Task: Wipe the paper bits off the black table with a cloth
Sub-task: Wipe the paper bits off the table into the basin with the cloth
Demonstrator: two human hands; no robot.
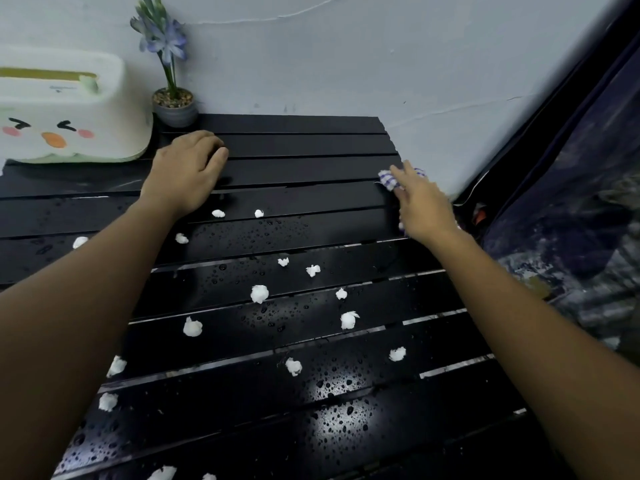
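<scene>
Your right hand (420, 206) reaches to the table's far right edge, fingers laid over a crumpled cloth (389, 179) checked white and purple; whether they pinch it or only touch it, you cannot tell. Your left hand (187, 171) rests knuckles-up on the table (311, 147), fingers curled, holding nothing. The black slatted top is glossy and beaded with water drops. Small white crumpled paper bits (259, 294) lie scattered across the slats between your arms.
</scene>
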